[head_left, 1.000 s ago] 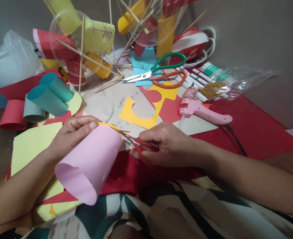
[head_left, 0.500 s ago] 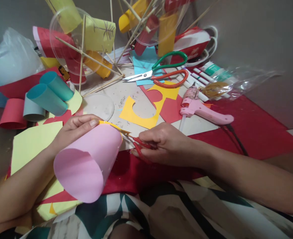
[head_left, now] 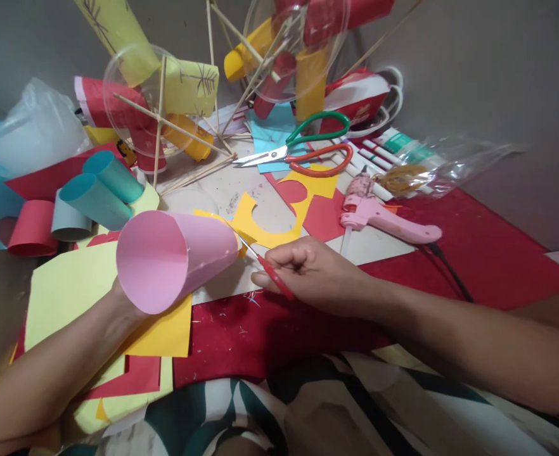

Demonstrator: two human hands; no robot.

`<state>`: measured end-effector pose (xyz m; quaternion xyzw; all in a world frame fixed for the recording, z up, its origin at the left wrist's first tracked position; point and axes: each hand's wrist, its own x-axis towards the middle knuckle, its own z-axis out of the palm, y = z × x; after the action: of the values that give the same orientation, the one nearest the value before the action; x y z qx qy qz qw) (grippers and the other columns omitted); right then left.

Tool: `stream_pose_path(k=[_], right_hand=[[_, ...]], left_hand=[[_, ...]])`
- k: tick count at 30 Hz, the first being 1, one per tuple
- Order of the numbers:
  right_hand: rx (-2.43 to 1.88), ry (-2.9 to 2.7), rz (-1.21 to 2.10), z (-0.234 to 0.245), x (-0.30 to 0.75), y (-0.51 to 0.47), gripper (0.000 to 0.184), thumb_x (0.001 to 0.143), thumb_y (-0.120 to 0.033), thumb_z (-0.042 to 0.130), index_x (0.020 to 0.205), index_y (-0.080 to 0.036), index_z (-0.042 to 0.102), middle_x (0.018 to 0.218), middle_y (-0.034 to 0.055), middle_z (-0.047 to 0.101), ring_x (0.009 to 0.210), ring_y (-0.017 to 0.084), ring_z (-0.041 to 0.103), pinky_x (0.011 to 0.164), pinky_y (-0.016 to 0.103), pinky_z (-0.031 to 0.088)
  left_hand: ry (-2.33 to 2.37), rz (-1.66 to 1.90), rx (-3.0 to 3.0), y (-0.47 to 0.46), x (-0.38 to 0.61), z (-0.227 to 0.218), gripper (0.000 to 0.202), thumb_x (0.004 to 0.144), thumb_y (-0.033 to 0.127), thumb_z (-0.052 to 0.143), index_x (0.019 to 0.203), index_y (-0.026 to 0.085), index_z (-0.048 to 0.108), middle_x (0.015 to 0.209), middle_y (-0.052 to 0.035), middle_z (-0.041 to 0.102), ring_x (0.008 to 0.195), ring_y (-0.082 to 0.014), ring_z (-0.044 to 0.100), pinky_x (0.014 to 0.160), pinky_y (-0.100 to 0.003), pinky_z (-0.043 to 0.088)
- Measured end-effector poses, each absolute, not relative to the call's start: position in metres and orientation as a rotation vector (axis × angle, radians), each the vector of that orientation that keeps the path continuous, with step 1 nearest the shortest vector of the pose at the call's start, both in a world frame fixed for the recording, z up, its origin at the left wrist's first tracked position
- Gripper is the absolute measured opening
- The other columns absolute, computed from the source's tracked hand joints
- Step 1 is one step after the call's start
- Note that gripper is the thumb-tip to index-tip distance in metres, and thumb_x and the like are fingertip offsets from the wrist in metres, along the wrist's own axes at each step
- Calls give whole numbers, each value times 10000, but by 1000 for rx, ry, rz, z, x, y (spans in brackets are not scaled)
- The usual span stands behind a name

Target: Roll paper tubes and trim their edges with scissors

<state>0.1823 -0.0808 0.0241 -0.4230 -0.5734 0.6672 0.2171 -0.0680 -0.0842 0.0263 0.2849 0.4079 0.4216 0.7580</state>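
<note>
A pink paper tube, wider at its open end, faces me with that mouth on the left. Yellow paper edges its narrower far end. My left hand holds the tube from behind and below; the tube covers its fingers. My right hand is closed around small red-handled scissors, whose blades meet the yellow paper at the tube's far end. Under the left wrist lies a yellow sheet.
Green-and-orange-handled scissors, yellow cut-outs and a pink glue gun lie beyond my hands. Stick frames with a clear plastic disc stand behind. Teal tubes and pale yellow sheets are at left.
The pink tube has turned, so its open mouth is higher and faces me more. My left hand has gone behind it. The red scissors have rotated with the right hand, at the yellow edge.
</note>
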Motion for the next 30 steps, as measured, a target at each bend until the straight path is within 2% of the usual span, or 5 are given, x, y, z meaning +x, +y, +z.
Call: stream_pose_path(k=[6, 9, 15, 20, 30], right_hand=[[-1145, -1552, 1828, 26, 181, -79, 649, 670, -599, 786, 498, -207, 298, 514, -83, 251, 489, 39, 221, 444, 219, 155], [-1156, -1579, 1744, 24, 180, -80, 657, 678, -614, 767, 494, -212, 281, 515, -79, 240, 495, 43, 209, 448, 223, 159], [-1214, -1723, 1392, 10, 179, -82, 555, 759, -566, 666, 497, -210, 330, 489, -66, 257, 469, 56, 222, 423, 227, 157], [-1238, -1851, 1130, 6, 181, -84, 460, 774, -464, 590, 500, -215, 318, 482, -60, 245, 465, 66, 230, 422, 228, 182], [-1152, -1724, 1380, 11, 180, -83, 513, 769, -499, 665, 498, -212, 336, 498, -65, 249, 479, 58, 203, 439, 239, 178]], left_hand=[[950, 1110, 610, -88, -61, 29, 621, 787, 254, 754, 1376, 241, 557, 1199, -108, 721, 1026, -277, 719, 779, -333, 653], [902, 1046, 682, -96, -55, 32, 735, 729, 172, 808, 1403, 307, 548, 1266, -90, 703, 1146, -294, 689, 850, -348, 644], [696, 984, 969, -117, -45, 34, 436, 790, 528, 770, 1132, 261, 729, 1429, -99, 610, 1386, -407, 508, 1105, -588, 490], [773, 1058, 937, -124, -39, 46, 711, 728, 685, 745, 1324, 316, 627, 1473, -91, 575, 1441, -426, 430, 1079, -606, 501], [792, 1033, 766, -116, -45, 55, 747, 744, 548, 791, 1419, 331, 557, 1435, -65, 619, 1429, -409, 457, 1162, -605, 423]])
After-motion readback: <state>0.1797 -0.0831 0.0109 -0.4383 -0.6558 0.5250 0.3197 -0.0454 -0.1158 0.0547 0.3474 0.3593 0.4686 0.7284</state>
